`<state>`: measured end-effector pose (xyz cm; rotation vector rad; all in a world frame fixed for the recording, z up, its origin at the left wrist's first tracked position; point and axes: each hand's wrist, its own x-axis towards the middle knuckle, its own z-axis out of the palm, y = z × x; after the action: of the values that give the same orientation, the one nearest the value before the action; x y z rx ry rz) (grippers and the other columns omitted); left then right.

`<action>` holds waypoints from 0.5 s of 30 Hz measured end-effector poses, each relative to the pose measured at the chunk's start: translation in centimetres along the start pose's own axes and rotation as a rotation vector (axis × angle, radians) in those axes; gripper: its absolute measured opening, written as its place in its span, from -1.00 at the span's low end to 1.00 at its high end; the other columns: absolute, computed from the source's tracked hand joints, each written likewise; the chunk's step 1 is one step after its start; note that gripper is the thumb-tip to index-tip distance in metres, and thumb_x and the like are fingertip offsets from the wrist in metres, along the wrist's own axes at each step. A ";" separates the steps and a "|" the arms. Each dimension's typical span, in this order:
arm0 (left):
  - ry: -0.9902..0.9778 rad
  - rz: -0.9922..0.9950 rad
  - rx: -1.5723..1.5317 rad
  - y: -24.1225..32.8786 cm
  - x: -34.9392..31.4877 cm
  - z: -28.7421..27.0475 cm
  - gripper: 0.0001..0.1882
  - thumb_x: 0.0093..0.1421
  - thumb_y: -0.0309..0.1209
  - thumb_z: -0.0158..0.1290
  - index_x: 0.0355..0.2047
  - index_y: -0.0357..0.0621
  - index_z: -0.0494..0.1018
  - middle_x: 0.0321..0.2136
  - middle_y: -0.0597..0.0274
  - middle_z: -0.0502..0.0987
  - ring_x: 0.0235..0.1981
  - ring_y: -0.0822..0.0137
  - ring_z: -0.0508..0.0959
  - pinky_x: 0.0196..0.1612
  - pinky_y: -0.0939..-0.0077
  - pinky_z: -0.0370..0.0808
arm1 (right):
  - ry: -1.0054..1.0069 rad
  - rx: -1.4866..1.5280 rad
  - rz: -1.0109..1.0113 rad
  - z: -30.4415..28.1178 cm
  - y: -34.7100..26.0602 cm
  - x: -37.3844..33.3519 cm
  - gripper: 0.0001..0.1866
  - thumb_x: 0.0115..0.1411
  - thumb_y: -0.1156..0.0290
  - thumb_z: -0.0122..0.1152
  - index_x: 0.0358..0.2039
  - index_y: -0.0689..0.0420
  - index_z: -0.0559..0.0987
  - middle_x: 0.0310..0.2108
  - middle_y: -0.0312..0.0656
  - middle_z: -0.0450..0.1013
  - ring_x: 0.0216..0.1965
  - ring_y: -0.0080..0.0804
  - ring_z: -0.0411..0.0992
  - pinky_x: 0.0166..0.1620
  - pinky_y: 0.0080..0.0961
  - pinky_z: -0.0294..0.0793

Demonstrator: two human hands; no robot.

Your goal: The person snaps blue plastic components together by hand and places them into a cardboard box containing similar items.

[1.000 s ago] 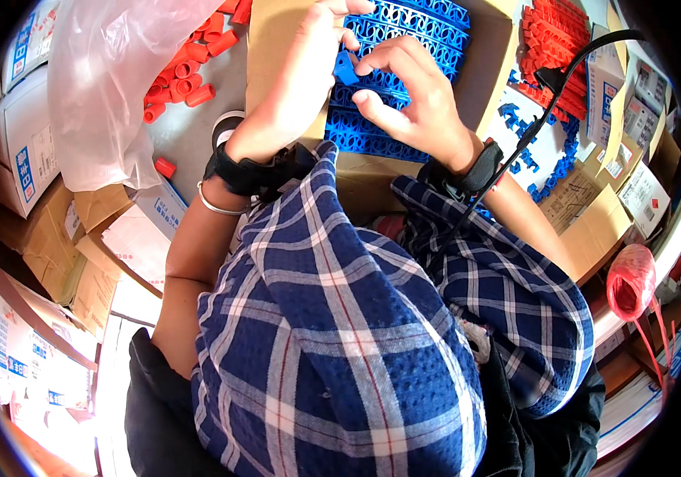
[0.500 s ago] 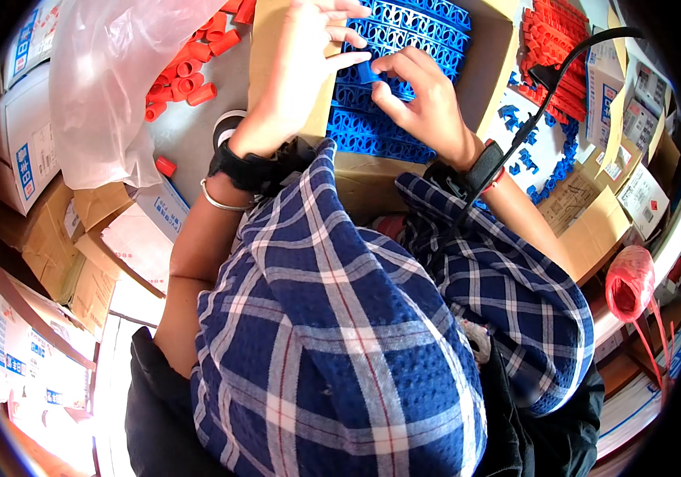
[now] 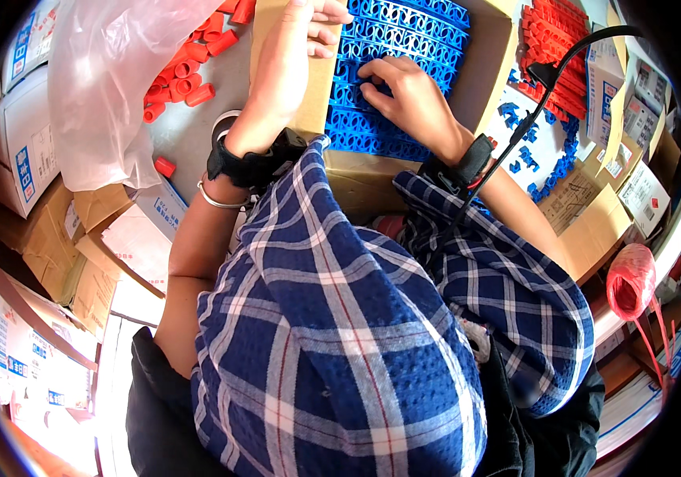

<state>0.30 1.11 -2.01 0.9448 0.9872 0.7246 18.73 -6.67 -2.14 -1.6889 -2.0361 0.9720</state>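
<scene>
The blue plastic pieces [image 3: 376, 143] are glossy and full of rounded openings, joined in long, slightly bowed strips that lie row against row inside an open cardboard box [image 3: 492, 60] in front of me. My right hand [image 3: 408, 99] is down over these rows, thumb and forefinger a little apart; I cannot tell whether a piece sits between the fingertips. My left hand [image 3: 289, 63] hangs above the box's left edge, fingers loosely bent, with no piece visible in its hold.

To the left, short red tubes [image 3: 188, 83] are scattered over a grey floor [image 3: 173, 131], next to a cloudy plastic bag [image 3: 110, 95]. Right of the box, red pieces [image 3: 559, 52] are piled up, and loose blue bits [image 3: 525, 159] lie below them on a white surface [image 3: 549, 147]. Plaid cloth [image 3: 340, 334] covers my lap. Cartons [image 3: 34, 147] crowd the left side, and a roll of pink-red twine [image 3: 631, 282] is at the far right.
</scene>
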 end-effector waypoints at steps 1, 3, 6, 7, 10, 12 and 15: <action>0.001 0.006 0.011 -0.1 0.0 0.0 -0.36 0.37 0.11 -0.46 -0.11 -0.19 0.41 -0.14 0.19 0.53 -0.26 0.48 0.43 -0.12 0.54 0.37 | -0.020 0.009 -0.005 0.0 -0.1 0.1 -0.84 0.10 0.41 0.22 -0.29 0.15 0.57 -0.39 -0.09 0.51 -0.29 -0.08 0.47 -0.20 -0.24 0.52; 0.000 0.012 0.023 -0.2 0.0 0.1 -0.36 0.37 0.11 -0.45 -0.11 -0.19 0.41 -0.15 0.19 0.53 -0.26 0.49 0.42 -0.13 0.55 0.37 | -0.027 0.020 -0.001 0.1 0.0 0.1 -0.84 0.10 0.42 0.22 -0.29 0.16 0.56 -0.39 -0.08 0.51 -0.30 -0.08 0.47 -0.20 -0.24 0.52; -0.004 0.004 0.005 -0.1 0.1 0.0 -0.36 0.37 0.11 -0.45 -0.12 -0.19 0.41 -0.15 0.19 0.53 -0.27 0.50 0.43 -0.13 0.55 0.37 | -0.017 0.049 0.006 0.3 0.1 0.1 -0.83 0.10 0.44 0.22 -0.27 0.18 0.56 -0.41 -0.06 0.51 -0.30 -0.07 0.47 -0.20 -0.23 0.51; -0.004 -0.001 0.003 0.0 0.1 -0.1 -0.37 0.38 0.10 -0.45 -0.12 -0.19 0.41 -0.15 0.19 0.53 -0.27 0.50 0.43 -0.14 0.56 0.37 | 0.001 0.068 0.010 0.4 0.2 0.1 -0.82 0.10 0.45 0.22 -0.27 0.19 0.55 -0.41 -0.05 0.51 -0.31 -0.07 0.47 -0.20 -0.24 0.50; -0.008 -0.003 -0.001 0.0 0.1 -0.2 -0.37 0.38 0.09 -0.45 -0.11 -0.19 0.41 -0.15 0.18 0.53 -0.28 0.51 0.43 -0.15 0.57 0.38 | -0.018 0.082 0.029 0.4 0.2 0.1 -0.81 0.10 0.46 0.22 -0.26 0.20 0.55 -0.40 -0.03 0.51 -0.30 -0.08 0.47 -0.21 -0.25 0.50; -0.012 0.000 -0.004 -0.1 0.2 -0.2 -0.38 0.38 0.09 -0.45 -0.11 -0.19 0.41 -0.15 0.18 0.53 -0.28 0.51 0.43 -0.15 0.57 0.38 | -0.022 0.088 0.016 0.4 0.4 0.2 -0.80 0.10 0.45 0.23 -0.25 0.20 0.54 -0.41 -0.04 0.51 -0.30 -0.09 0.47 -0.21 -0.25 0.50; -0.003 -0.002 0.008 -0.2 0.1 -0.2 -0.38 0.39 0.08 -0.45 -0.11 -0.19 0.41 -0.15 0.18 0.53 -0.28 0.50 0.43 -0.15 0.57 0.38 | -0.026 0.093 0.019 0.0 -0.1 0.3 -0.78 0.10 0.43 0.23 -0.22 0.19 0.54 -0.40 -0.05 0.50 -0.30 -0.10 0.47 -0.20 -0.26 0.50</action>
<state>0.14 1.20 -2.24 0.9517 0.9887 0.7178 18.54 -6.45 -2.13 -1.6589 -1.9625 1.0823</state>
